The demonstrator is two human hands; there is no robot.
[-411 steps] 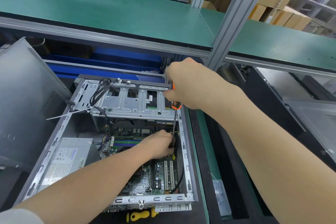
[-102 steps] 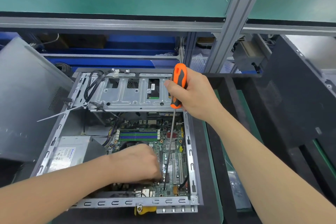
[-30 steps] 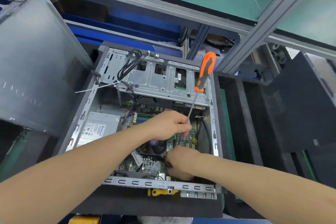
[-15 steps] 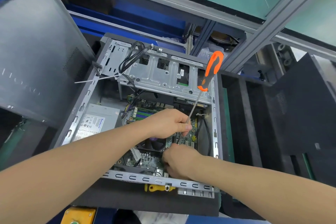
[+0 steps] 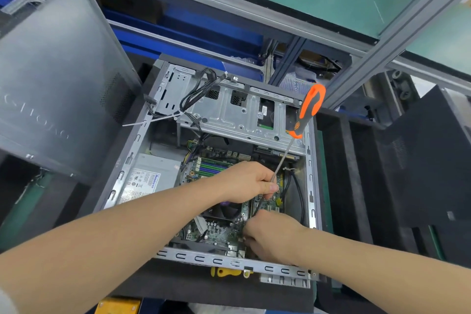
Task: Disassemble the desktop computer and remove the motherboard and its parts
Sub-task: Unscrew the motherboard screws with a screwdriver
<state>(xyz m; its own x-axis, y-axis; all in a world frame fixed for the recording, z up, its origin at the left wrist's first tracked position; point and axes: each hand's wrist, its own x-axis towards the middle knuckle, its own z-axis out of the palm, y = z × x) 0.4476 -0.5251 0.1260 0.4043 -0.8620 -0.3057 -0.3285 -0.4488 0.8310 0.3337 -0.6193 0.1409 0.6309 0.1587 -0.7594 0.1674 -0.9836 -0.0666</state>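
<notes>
Currently, the computer case (image 5: 229, 261) lies flat on a black foam pad (image 5: 204, 288) with its open side facing up. The motherboard (image 5: 221, 231) sits inside on the case floor, in the half nearer to me. At its far edge are the green memory modules (image 5: 211, 168). The power supply (image 5: 150, 178) occupies the left side, and the metal drive cage (image 5: 237, 115) spans the far end.

My left grip (image 5: 248, 181) is inside the case, over the middle of the board. Its thumb and fingers pinch the bare metal shaft of the screwdriver (image 5: 307, 112) low down. The tool leans up and to the right, so its orange-and-black handle stands free in front of the right end of the drive cage. The tip is hidden by my fingers.

My right grip (image 5: 272, 236) is at the near right part of the board, just inside the near rail of the case, with its fingers curled downward. I cannot tell whether they hold anything, as the hand covers them.

A black cable (image 5: 299, 196) runs along the right wall. A yellow-handled tool (image 5: 225, 272) lies under the near rail. A grey side panel (image 5: 56, 84) stands tilted to the left of the case.
</notes>
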